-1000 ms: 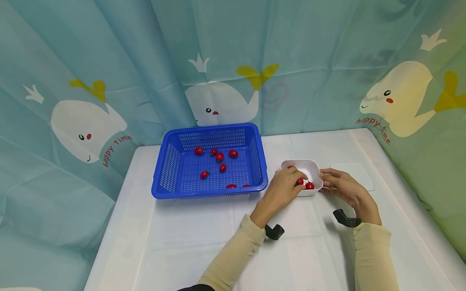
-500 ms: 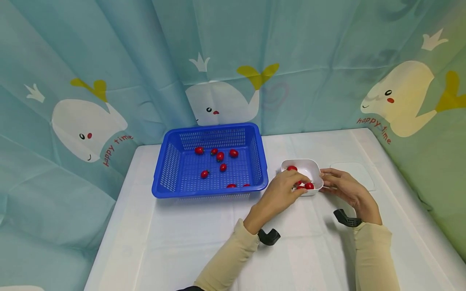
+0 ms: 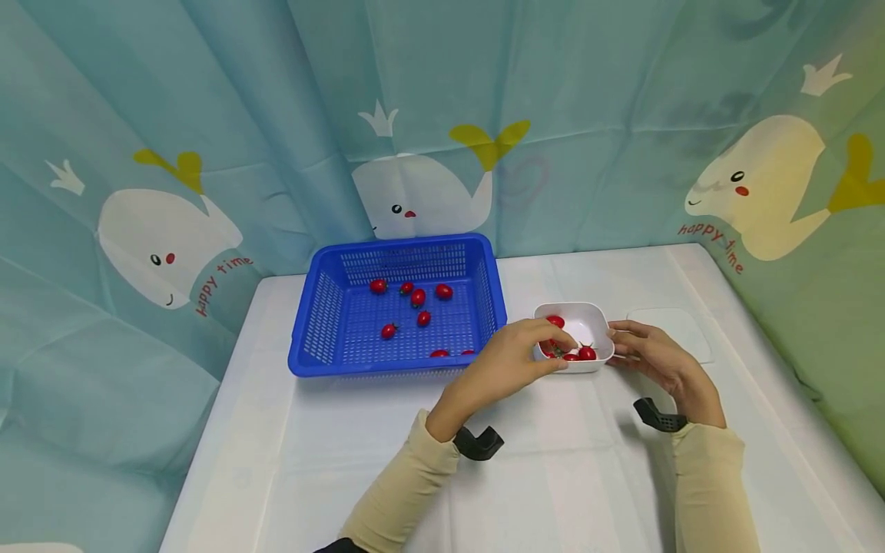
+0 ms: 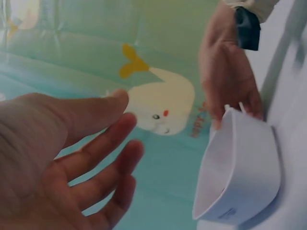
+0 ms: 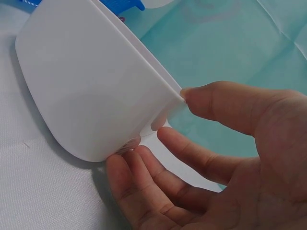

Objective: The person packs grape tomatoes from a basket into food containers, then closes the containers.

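Observation:
My left hand (image 3: pixel 518 349) is held over the left side of a small white plastic box (image 3: pixel 588 367). In the left wrist view its thumb (image 4: pixel 96 112) and fingers are apart, with nothing between them. Several red cherry tomatoes (image 3: pixel 587 352) lie in the box, some partly behind the left fingers. At the box's right end, my right hand (image 3: pixel 657 357) holds it by the wall. The right wrist view shows the right thumb (image 5: pixel 206 100) at the rim and the bent fingers (image 5: pixel 127 184) lower, against the wall.
Left of the box stands a blue perforated basket (image 3: pixel 397 369) with several cherry tomatoes (image 3: pixel 418 298) scattered on its floor. A flat, pale translucent lid (image 3: pixel 674 330) lies behind the right hand. The white-covered table (image 3: pixel 359 461) meets a whale-print curtain (image 3: pixel 581 177) at its back edge.
My left hand has drawn back to the left from inside the box and let go of a cherry tomato there. The right hand and the box have stayed in place.

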